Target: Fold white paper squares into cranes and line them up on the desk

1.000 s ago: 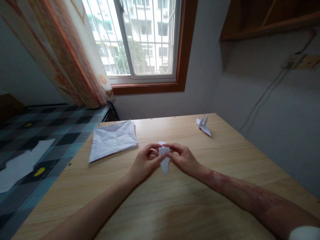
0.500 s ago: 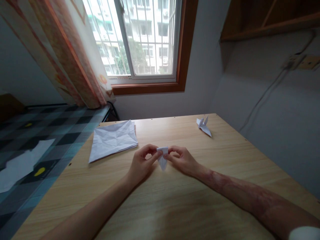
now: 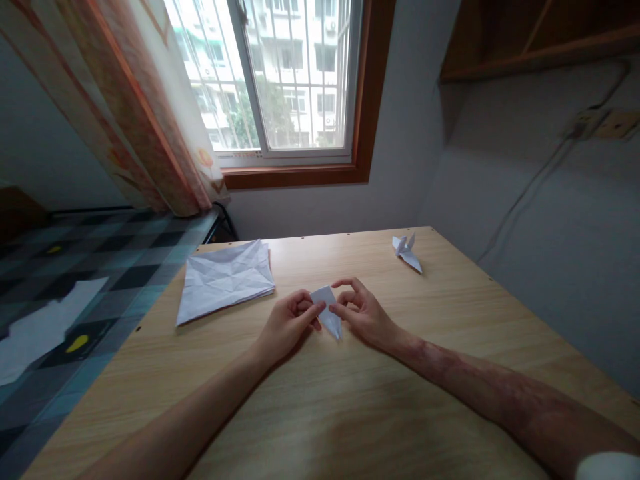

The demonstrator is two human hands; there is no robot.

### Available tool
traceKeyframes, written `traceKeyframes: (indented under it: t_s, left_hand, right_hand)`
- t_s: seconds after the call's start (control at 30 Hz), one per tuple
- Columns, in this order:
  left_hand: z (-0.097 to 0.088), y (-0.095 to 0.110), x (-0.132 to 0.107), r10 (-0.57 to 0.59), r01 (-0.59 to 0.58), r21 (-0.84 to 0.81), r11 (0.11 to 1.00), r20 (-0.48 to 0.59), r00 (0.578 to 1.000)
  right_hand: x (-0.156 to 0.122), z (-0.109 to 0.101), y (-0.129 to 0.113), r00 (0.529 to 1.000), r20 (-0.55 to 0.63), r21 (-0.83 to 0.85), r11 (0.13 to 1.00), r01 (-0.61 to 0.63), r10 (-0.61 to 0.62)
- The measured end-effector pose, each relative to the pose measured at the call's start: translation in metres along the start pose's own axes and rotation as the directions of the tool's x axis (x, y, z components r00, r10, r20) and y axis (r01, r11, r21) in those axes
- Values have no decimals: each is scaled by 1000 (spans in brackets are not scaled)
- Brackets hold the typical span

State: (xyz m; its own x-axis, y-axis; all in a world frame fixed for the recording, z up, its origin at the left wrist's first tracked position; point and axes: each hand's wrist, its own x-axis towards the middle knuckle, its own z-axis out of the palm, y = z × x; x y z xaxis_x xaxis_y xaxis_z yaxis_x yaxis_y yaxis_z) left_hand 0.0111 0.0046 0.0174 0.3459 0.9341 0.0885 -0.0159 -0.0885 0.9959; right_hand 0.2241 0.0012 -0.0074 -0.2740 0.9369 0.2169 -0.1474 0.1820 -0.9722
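Observation:
Over the middle of the wooden table, a small piece of folded white paper is held with its point toward me and slightly right. My left hand pinches its left side, thumb on top and fingers curled beneath. On the right side, the thumb of my right hand rests at the paper's edge. That hand's index finger is lifted off near the upper corner, and its other fingers curl partly out of sight.
Creased white paper sheets lie stacked at the table's back left. A folded paper crane stands at the back right. More white paper lies on the checked cloth to the left. A window is ahead.
The folded paper has turned, its point swinging right and its upper part showing taller. My right index finger has lifted from the top edge. My left fingers have curled under the paper.

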Motion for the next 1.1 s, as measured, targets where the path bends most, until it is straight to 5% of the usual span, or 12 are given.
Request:
traceKeyframes:
  t_s: [0.3,0.67,0.97,1.1]
  left_hand:
    - [-2,0,1,6,-6,25,1000,-21,1000]
    - [-2,0,0,37,-35,122,992,-18,999]
    - [-4,2,3,78,-88,-94,992,-105,991]
    - [-4,0,3,157,-160,-35,986,-70,985]
  right_hand:
    - [-1,0,-4,997,62,-34,998,47,-45]
    - [1,-2,-5,989,-31,-162,977,141,-148]
    - [1,-2,-8,959,-74,-354,906,231,-274]
    - [3,-4,-5,944,-116,-398,885,241,-309]
